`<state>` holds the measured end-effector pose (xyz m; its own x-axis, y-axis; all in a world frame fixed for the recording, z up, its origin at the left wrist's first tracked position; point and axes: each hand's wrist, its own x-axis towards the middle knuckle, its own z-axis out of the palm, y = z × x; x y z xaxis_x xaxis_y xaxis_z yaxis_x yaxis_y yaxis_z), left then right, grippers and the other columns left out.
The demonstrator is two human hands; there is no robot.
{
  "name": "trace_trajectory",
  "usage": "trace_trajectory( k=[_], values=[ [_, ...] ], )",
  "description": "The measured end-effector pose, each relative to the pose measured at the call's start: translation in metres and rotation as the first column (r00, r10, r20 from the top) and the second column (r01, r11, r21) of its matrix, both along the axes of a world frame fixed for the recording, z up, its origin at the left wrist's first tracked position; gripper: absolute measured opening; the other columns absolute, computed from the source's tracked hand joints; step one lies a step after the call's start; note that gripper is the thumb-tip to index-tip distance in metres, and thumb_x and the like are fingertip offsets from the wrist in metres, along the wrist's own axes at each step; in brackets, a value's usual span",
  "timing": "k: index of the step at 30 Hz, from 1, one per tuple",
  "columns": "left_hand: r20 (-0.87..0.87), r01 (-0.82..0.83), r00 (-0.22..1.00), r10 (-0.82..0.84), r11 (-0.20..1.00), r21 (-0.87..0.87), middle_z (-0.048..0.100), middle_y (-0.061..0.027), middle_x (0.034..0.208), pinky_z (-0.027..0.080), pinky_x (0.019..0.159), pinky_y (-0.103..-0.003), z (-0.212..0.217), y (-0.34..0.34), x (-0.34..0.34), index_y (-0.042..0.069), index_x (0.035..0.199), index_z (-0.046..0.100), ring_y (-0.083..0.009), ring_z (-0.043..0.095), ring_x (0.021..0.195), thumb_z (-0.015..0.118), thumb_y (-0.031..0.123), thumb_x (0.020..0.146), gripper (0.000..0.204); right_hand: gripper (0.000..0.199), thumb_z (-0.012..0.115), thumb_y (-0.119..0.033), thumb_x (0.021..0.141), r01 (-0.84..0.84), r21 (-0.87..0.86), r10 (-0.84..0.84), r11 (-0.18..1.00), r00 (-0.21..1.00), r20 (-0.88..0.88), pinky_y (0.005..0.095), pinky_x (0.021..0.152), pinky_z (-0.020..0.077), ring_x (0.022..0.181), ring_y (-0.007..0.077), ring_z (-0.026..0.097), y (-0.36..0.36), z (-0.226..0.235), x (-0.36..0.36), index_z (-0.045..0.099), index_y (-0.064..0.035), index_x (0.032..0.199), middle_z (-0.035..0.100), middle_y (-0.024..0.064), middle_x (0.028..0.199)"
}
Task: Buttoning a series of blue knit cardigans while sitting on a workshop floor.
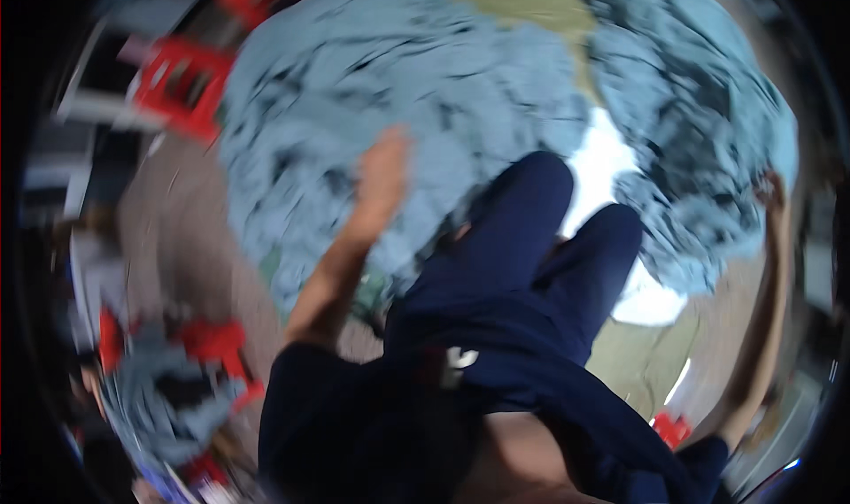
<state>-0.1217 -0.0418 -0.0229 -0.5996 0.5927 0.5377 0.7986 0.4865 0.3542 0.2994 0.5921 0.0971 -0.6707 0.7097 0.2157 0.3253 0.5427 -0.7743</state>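
Note:
A large heap of light blue cloth point(354, 88) spreads in front of my legs. My left hand point(385, 172) is over the middle of this heap, smeared by motion, so its fingers do not show clearly. Whether it touches the cloth I cannot tell. On the right lies a second pile of blue-green cloth point(699, 115), loosely crumpled. At that pile's right edge is my right hand point(772, 192), its arm stretched far out to the side. The fingers there are blurred, and any grip on the fabric cannot be made out.
Between the two piles show an olive-yellow cloth point(531, 0) and a white sheet point(606, 154). Red plastic stools point(181, 84) stand at the far left. More blue cloth point(159, 398) lies by a red stool point(217, 345) at the near left. A small red object point(671, 430) is at the lower right.

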Motion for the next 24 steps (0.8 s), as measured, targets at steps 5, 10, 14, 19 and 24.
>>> trace_trajectory(
  k=[5,10,14,19,24],
  values=[
    [0.277,0.330,0.886,-0.371,0.926,0.182,0.060,-0.0149,0.060,0.047,0.048,-0.048,0.099,0.090,0.108,0.005,0.087,0.052,-0.0369,0.062,0.056,0.056,0.014,0.085,0.011,0.085,0.067,0.005,0.072,-0.558,-0.281,0.536,0.781,0.830,-0.157,0.0325,0.081,0.0521,0.085,0.0183,0.064,-0.366,-0.004,-0.157,0.028,-0.0044,0.146,0.037,0.0156,0.146],
    [0.127,0.621,0.698,-0.704,0.685,0.380,0.064,-0.0196,0.081,0.052,0.067,-0.038,0.123,0.088,0.178,0.001,0.090,0.059,-0.0304,0.066,0.079,0.060,0.012,0.077,0.017,0.031,0.067,-0.023,0.077,-0.704,-0.374,0.606,0.604,0.710,-0.359,0.0331,0.076,0.0480,0.085,0.0185,0.060,-0.421,-0.034,-0.159,0.063,0.0019,0.094,0.063,0.0080,0.090],
    [0.181,0.582,0.700,-0.691,0.699,0.416,0.064,-0.0116,0.091,0.048,0.081,-0.041,0.114,0.059,0.140,0.006,0.095,0.062,-0.0306,0.061,0.088,0.061,0.015,0.082,0.016,0.019,0.063,-0.018,0.082,-0.439,-0.552,0.479,0.709,0.874,-0.080,0.0263,0.057,0.0384,0.065,0.0098,0.051,-0.418,-0.014,-0.106,0.062,0.0004,0.085,0.057,0.0013,0.074],
    [-0.133,-0.703,0.708,0.694,0.710,-0.039,0.050,-0.0226,0.132,0.036,0.102,-0.044,-0.036,-0.032,-0.034,0.001,0.128,0.049,-0.0378,0.046,0.124,0.069,0.045,0.078,0.070,0.014,0.063,-0.016,0.085,-0.242,-0.748,0.247,0.618,0.963,-0.107,0.0224,0.058,0.0291,0.061,0.0047,0.040,-0.407,-0.004,-0.048,0.062,-0.0025,0.082,0.052,-0.0059,0.071],
    [0.632,-0.296,0.583,0.511,0.858,-0.420,0.065,-0.0276,0.107,0.048,0.090,-0.042,-0.026,-0.043,-0.011,-0.006,0.104,0.064,-0.0418,0.060,0.103,0.064,0.056,0.079,0.067,0.017,0.065,-0.017,0.087,-0.201,-0.757,0.243,0.622,0.968,-0.058,0.0225,0.060,0.0322,0.066,0.0053,0.044,-0.398,-0.004,-0.019,0.064,-0.0001,0.089,0.058,-0.0041,0.079]
  ],
)
